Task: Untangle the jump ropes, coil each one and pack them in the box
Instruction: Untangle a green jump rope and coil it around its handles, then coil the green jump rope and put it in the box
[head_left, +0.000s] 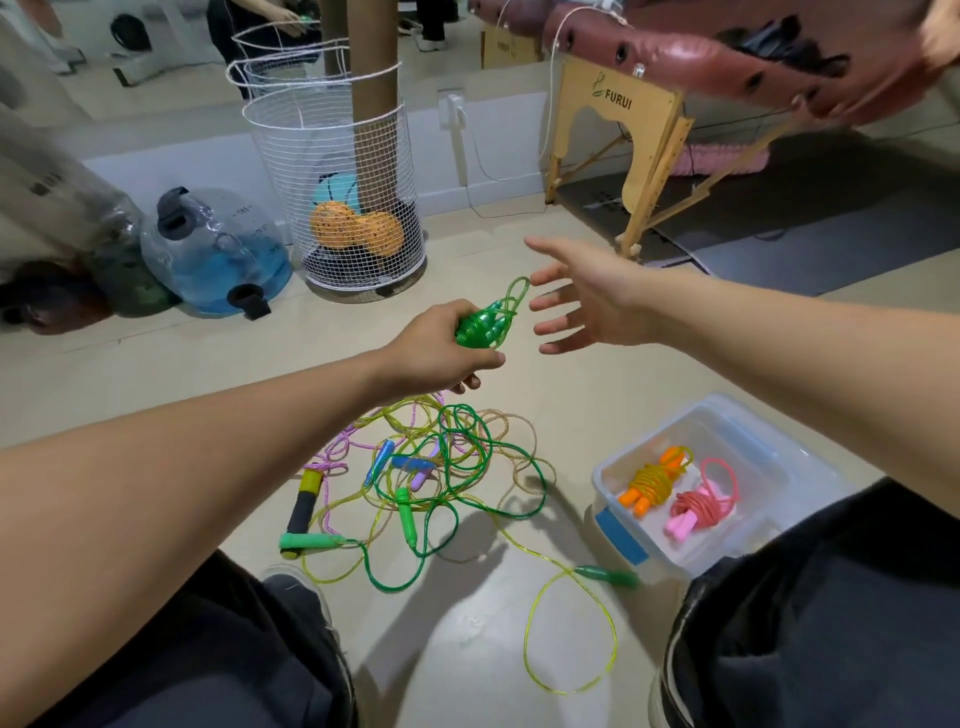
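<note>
Gripping coiled green rope (485, 325) in left hand (441, 348) | right hand (582, 301) splayed wide beside it

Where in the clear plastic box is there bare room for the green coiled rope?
Free: the box floor's far part, beyond the orange coil and pink coil, toward the far wall. Crowded: the near half, where both coils lie. The left hand grips the green coil.

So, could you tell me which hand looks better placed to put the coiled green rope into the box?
Probably the right hand. It is open and empty, fingers spread beside the coiled green rope that the left hand grips, and the box sits on the person's right, so a handover would spare the left a cross-body reach.
</note>
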